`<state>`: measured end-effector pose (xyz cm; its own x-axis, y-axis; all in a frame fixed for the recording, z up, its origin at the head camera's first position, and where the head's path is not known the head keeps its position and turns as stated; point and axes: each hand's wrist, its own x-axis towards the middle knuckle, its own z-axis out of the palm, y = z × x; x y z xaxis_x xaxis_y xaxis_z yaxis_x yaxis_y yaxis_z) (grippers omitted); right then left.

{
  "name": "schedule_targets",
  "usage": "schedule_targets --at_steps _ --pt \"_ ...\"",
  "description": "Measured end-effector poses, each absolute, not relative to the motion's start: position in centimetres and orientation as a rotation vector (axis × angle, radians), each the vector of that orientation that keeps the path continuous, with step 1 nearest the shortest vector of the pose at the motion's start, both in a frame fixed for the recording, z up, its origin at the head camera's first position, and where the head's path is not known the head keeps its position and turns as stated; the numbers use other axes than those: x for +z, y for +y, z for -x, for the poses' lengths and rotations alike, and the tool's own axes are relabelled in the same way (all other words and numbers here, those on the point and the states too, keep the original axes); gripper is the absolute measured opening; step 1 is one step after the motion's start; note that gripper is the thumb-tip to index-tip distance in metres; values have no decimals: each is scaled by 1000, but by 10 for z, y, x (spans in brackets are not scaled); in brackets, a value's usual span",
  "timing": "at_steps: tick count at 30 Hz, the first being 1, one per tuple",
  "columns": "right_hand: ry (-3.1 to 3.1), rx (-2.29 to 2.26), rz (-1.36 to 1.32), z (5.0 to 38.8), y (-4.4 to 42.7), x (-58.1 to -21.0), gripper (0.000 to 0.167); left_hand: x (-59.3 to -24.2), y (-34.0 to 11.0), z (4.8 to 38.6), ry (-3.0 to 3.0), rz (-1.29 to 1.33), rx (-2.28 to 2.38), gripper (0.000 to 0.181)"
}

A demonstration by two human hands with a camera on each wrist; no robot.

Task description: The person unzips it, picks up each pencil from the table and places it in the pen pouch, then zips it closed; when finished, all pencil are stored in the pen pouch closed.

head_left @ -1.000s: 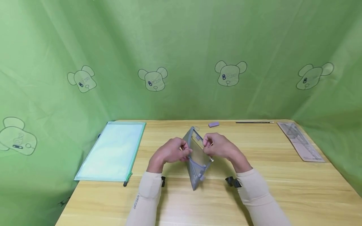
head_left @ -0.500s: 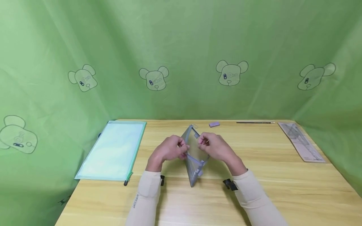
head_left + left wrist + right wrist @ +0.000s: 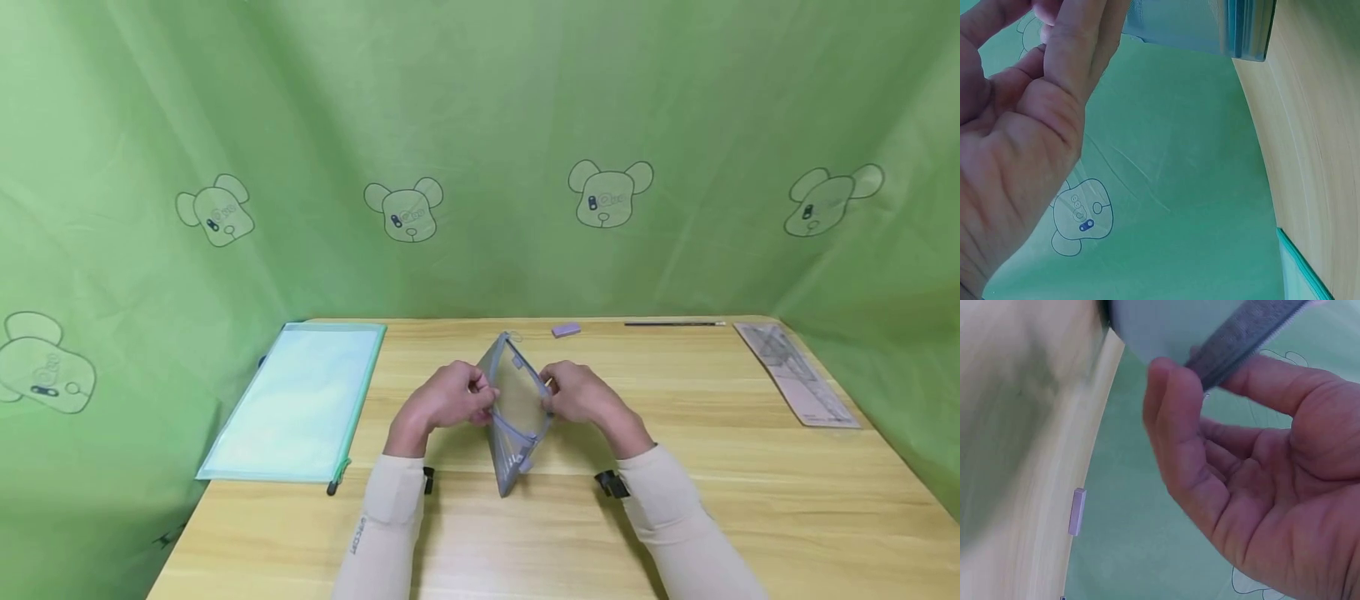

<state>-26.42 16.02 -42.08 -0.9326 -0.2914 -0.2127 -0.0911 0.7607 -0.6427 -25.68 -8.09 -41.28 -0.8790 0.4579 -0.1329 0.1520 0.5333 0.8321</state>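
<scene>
A grey zippered pouch (image 3: 517,400) stands on edge at the middle of the table, its mouth spread toward me. My left hand (image 3: 450,396) pinches the left rim of that mouth between thumb and fingers. Opposite it, my right hand (image 3: 585,396) grips the right rim; in the right wrist view the zipper strip (image 3: 1241,344) passes between its thumb and fingertips. Part of the pouch's ribbed side (image 3: 1179,25) shows in the left wrist view, where the left fingertips are cut off. What lies inside the pouch is hard to tell.
A large mint zippered document bag (image 3: 296,400) lies at the left of the wooden table (image 3: 675,533). Toward the back edge are a purple eraser (image 3: 566,330) and a dark pencil (image 3: 675,323). A clear-wrapped ruler set (image 3: 797,375) lies at the right. Green curtain surrounds the table.
A thin yellow stick seen by the right hand at the pouch's mouth is no longer visible. The right hand has moved onto the pouch's right rim; the left has kept its hold.
</scene>
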Motion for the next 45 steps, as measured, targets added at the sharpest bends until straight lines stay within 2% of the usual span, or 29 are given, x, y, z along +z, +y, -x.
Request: schedule_targets --at_steps 7,13,15,20,22,30,37,45 --pt "2654 -969 463 266 164 -421 26 -416 -83 259 2380 -551 1284 30" --pt "2612 -948 694 268 180 -418 21 -425 -87 263 2585 -470 1120 21" --pt "2588 -937 752 269 184 -416 25 -428 -87 266 2618 -428 1087 27" --pt "2529 -919 844 270 191 -413 29 -434 -87 271 2624 -385 1100 57" --pt "2509 -919 859 270 192 -412 29 -435 -87 272 2608 -404 1147 60" --pt "2493 -956 823 270 198 -409 33 -435 -93 274 2537 -529 1344 21" --pt "2536 -936 868 272 201 -409 34 -432 -94 274 2566 -566 1399 17" --pt "2796 -779 819 255 202 -389 20 -432 -92 273 2673 -432 1436 10"
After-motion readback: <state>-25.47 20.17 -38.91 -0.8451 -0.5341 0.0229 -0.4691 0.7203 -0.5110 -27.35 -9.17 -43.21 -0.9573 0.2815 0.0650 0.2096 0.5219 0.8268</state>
